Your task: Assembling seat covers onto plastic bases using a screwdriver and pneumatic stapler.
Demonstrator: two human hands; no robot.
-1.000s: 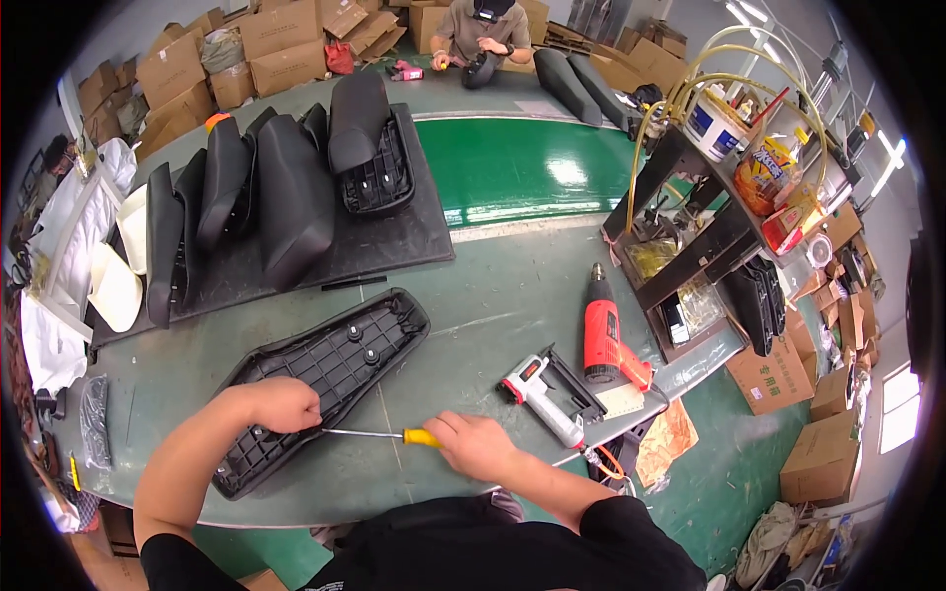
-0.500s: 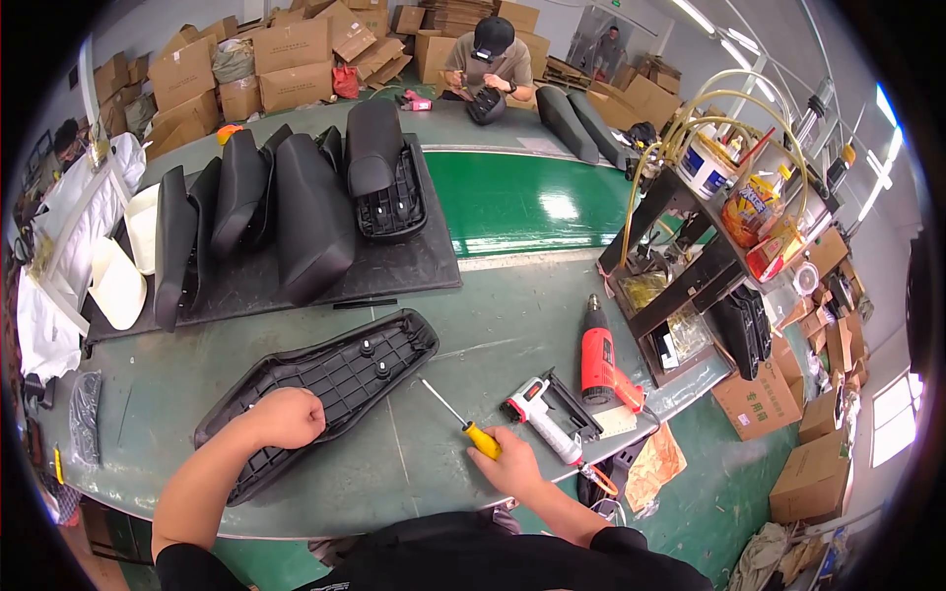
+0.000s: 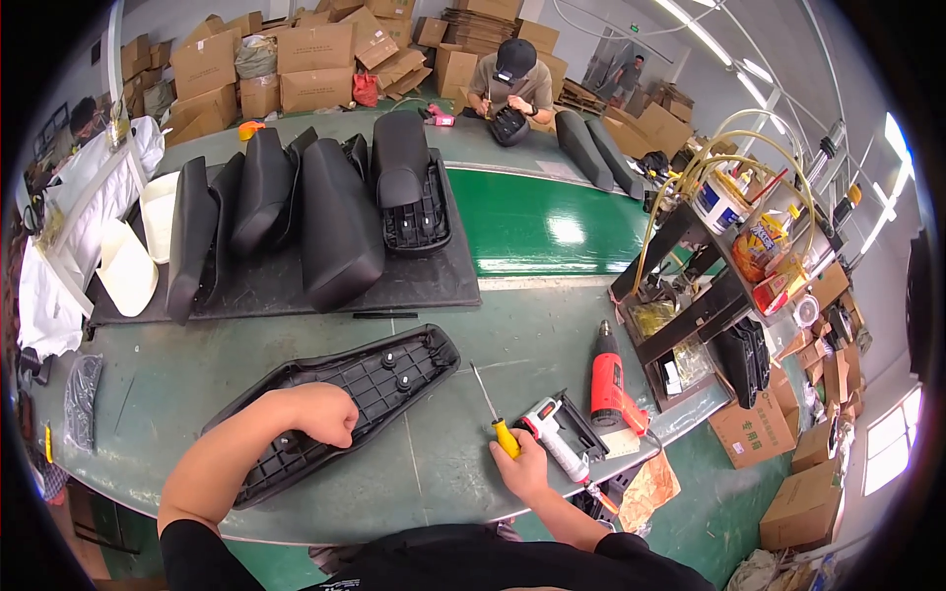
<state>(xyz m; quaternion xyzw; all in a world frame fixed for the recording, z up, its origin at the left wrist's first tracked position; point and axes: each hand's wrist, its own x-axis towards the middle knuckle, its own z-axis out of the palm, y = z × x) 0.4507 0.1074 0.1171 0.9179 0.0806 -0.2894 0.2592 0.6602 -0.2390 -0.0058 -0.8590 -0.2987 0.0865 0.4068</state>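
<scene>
A black motorcycle-style seat (image 3: 434, 357) lies upside down on the green table (image 3: 434, 453), its ribbed plastic base facing up. My left hand (image 3: 327, 414) is closed in a fist over the middle of that base. Whatever its fingers hold, if anything, is hidden. Small metal studs show on the base beyond the fist. In my right hand (image 3: 522, 468) is a screwdriver (image 3: 506, 440) with a yellow handle, its shaft pointing away from me and slightly left, apart from the seat. Just right of that hand lies a silver air stapler (image 3: 557, 443).
A red heat gun (image 3: 606, 379) lies beside a black rack (image 3: 680, 335) carrying bottles and a tub. Several black seats (image 3: 340, 227) stand on a dark mat at the back left. A wrapped packet (image 3: 84, 404) lies far left. Across the table a person (image 3: 512, 84) handles a dark part.
The whole view has shifted a little. My left fist has moved slightly rightward and away along the seat base. My right hand has carried the screwdriver a little forward and right.
</scene>
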